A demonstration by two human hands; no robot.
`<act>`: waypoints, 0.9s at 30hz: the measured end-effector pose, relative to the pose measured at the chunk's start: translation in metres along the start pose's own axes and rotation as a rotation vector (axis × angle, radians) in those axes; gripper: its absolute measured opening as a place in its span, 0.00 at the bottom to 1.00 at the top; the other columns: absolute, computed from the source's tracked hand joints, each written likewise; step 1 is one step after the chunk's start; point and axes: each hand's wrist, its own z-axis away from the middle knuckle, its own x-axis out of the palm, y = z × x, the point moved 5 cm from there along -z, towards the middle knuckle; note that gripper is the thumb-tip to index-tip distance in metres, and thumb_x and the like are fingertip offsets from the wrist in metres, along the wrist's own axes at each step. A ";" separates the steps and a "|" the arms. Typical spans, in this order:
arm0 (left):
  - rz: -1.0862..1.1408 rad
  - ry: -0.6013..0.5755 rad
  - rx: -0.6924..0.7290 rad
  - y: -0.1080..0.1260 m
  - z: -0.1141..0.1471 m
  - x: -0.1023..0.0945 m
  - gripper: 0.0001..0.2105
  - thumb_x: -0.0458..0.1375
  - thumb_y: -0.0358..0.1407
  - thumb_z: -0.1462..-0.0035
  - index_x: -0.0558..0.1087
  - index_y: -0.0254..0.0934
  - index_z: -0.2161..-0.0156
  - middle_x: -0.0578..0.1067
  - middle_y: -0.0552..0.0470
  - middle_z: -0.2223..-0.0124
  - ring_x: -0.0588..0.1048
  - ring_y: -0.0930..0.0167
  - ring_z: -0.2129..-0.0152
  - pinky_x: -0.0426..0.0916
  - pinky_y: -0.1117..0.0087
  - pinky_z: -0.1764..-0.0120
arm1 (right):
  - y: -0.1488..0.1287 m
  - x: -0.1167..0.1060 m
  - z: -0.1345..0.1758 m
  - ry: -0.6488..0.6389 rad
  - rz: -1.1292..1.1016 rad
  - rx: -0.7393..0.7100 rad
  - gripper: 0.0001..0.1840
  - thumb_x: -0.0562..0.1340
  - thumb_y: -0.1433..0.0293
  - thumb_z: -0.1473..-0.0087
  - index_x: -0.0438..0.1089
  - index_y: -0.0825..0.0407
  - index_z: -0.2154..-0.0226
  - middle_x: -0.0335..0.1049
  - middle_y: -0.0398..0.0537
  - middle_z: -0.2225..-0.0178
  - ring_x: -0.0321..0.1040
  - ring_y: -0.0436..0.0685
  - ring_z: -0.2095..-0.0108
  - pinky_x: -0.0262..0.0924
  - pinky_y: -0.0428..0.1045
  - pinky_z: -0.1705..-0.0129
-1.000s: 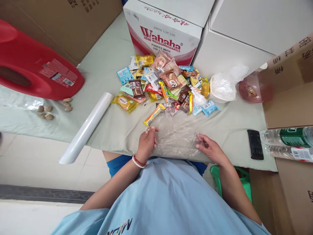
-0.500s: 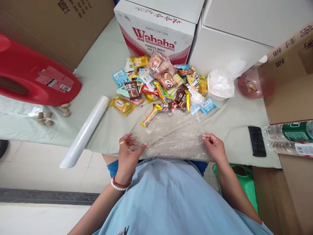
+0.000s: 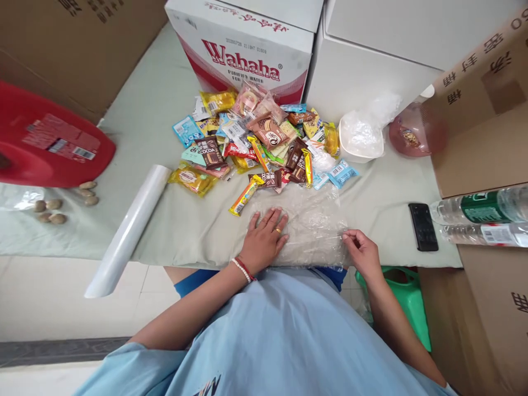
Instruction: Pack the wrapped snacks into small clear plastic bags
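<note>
A clear plastic bag (image 3: 315, 236) lies flat along the front edge of the cloth-covered table (image 3: 206, 236). My left hand (image 3: 266, 236) rests palm down on its left part, fingers stretched out. At the right edge of the bag, my right hand (image 3: 362, 250) pinches the plastic between thumb and fingers. Just beyond the bag is a heap of wrapped snacks (image 3: 268, 132), in brown, yellow, blue and pink packets. The nearest one, a yellow and orange snack stick (image 3: 246, 195), lies close to my left fingertips.
A roll of plastic film (image 3: 127, 231) overhangs the front edge at left, near a red jug (image 3: 53, 137) and several brown nuts (image 3: 53, 204). A white bowl (image 3: 361, 140), phone (image 3: 423, 226) and bottles (image 3: 482, 206) stand or lie at right. A Wahaha box (image 3: 247, 49) stands behind.
My left hand has moved right from the bag's left edge and now lies flat on the plastic. My right hand keeps its pinch. The whole view has shifted slightly.
</note>
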 end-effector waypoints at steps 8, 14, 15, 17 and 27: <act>0.211 0.370 -0.037 -0.020 0.016 -0.036 0.15 0.54 0.40 0.30 0.72 0.39 0.42 0.72 0.38 0.37 0.68 0.58 0.36 0.64 0.49 0.35 | -0.001 -0.022 -0.009 -0.016 0.214 -0.082 0.26 0.62 0.49 0.40 0.75 0.51 0.50 0.77 0.53 0.59 0.72 0.58 0.66 0.70 0.55 0.59; 0.364 0.669 -0.341 -0.056 0.047 -0.066 0.11 0.53 0.41 0.29 0.72 0.38 0.49 0.73 0.43 0.50 0.75 0.64 0.50 0.74 0.58 0.48 | -0.046 0.024 -0.013 -0.225 0.416 -0.468 0.33 0.65 0.56 0.38 0.65 0.47 0.34 0.63 0.60 0.36 0.72 0.59 0.60 0.73 0.57 0.56; 0.345 0.645 -0.323 -0.056 0.050 -0.067 0.13 0.55 0.42 0.30 0.71 0.38 0.47 0.72 0.42 0.48 0.74 0.63 0.49 0.73 0.57 0.47 | -0.050 0.035 -0.012 -0.265 0.454 -0.498 0.28 0.63 0.59 0.36 0.67 0.48 0.36 0.66 0.60 0.39 0.73 0.60 0.59 0.72 0.58 0.56; 0.269 0.539 -0.186 -0.045 0.049 -0.065 0.22 0.60 0.45 0.34 0.68 0.39 0.40 0.69 0.38 0.41 0.71 0.58 0.41 0.69 0.51 0.41 | -0.062 0.054 -0.008 -0.320 0.460 -0.560 0.18 0.57 0.64 0.33 0.75 0.50 0.45 0.74 0.59 0.50 0.73 0.62 0.58 0.71 0.57 0.57; 0.807 -0.062 -0.145 0.013 0.005 -0.035 0.08 0.51 0.32 0.38 0.73 0.39 0.59 0.75 0.52 0.64 0.73 0.67 0.64 0.67 0.61 0.51 | -0.121 0.031 0.012 -0.372 -0.266 -0.424 0.10 0.61 0.58 0.32 0.71 0.48 0.58 0.72 0.45 0.62 0.68 0.52 0.68 0.66 0.48 0.65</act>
